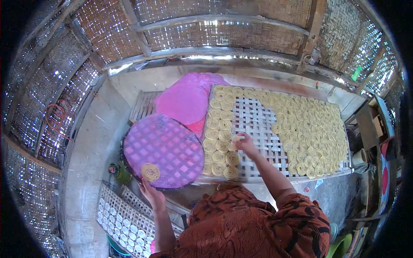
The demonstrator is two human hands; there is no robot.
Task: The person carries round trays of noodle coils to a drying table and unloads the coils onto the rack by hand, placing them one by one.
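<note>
A round tray (163, 148) with a purple surface sits on the left, with one coiled yellowish disc (150, 172) near its lower edge. My left hand (151, 193) is at that lower edge, just below the disc, its fingers partly hidden by the rim. Over the woven rack (258, 124), my right hand (245, 144) pinches a pale coiled disc (236, 138) beside the left columns of coils. Many similar coils (309, 133) cover the rack's right part, and bare lattice shows between the two groups.
Pink cloth (183, 101) lies behind the round tray. A woven rack with small white discs (124, 228) stands at the lower left, near a green bottle (120, 173). Wooden shelving (374, 124) stands at the right, and woven walls (180, 34) surround the space.
</note>
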